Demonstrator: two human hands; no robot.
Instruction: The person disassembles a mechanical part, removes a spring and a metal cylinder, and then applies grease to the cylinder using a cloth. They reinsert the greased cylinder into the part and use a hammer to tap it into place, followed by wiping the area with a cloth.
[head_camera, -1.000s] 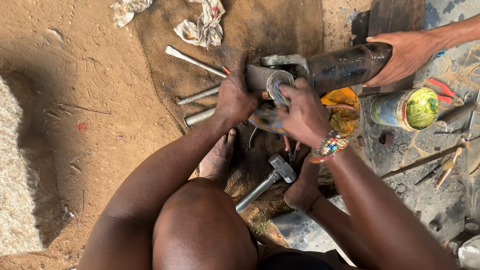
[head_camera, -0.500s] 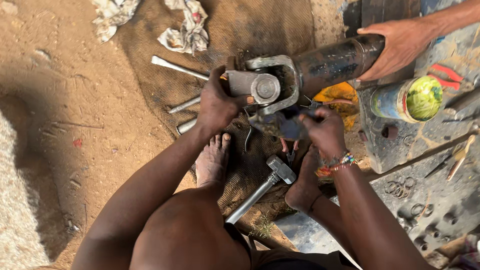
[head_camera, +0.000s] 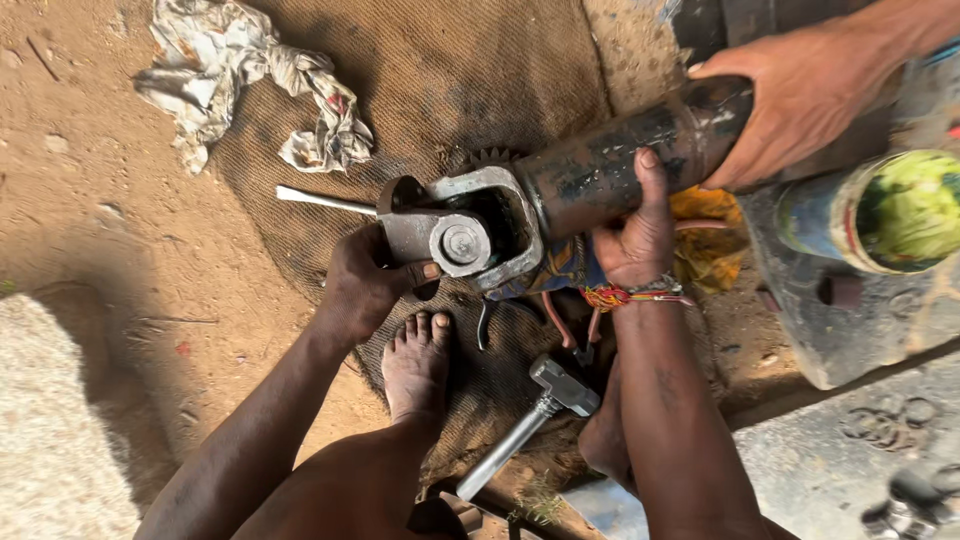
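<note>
The left hand (head_camera: 365, 285) grips the underside of the joint yoke (head_camera: 450, 235), thumb pressed just below its round bearing cap (head_camera: 461, 243). The right hand (head_camera: 640, 235) wraps from beneath around the dark steel shaft (head_camera: 620, 165), fingers closed on it, a beaded bracelet (head_camera: 625, 295) at the wrist. Farther up the shaft, another person's hand (head_camera: 800, 100) clasps its far end. Below the left hand a bare foot (head_camera: 415, 365) rests on the brown sacking (head_camera: 450, 90). Below the right hand lie pliers (head_camera: 560, 330) and a hammer (head_camera: 535, 420). Above the left hand a crumpled rag (head_camera: 250, 80) lies on the dirt. Right of the right hand stands a tin (head_camera: 880, 210) with greenish contents.
</note>
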